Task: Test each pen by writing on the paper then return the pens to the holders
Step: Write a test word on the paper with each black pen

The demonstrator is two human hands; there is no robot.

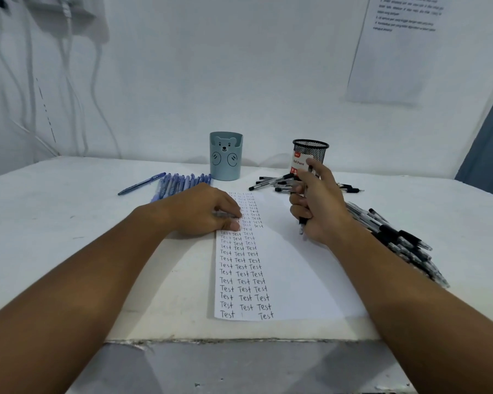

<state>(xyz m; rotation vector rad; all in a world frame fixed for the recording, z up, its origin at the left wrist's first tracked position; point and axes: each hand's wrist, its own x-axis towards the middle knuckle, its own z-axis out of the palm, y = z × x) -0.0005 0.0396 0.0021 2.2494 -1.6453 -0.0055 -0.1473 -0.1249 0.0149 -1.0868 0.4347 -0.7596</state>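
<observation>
At twelve o'clock: bear-faced holder (226, 156), contents unseen; mesh holder (310, 156), labelled "Ball Pens". Paper (282, 268) reads "Test". Left hand (202, 211) presses paper, fingers curled; right hand (318, 203) grips black pen (301, 226).

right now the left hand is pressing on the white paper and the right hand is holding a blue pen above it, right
Not quite. The head view shows the right hand gripping a black pen with a clear barrel, not a blue one. The left hand is indeed pressing on the white paper covered in handwritten "Test" words.
</observation>
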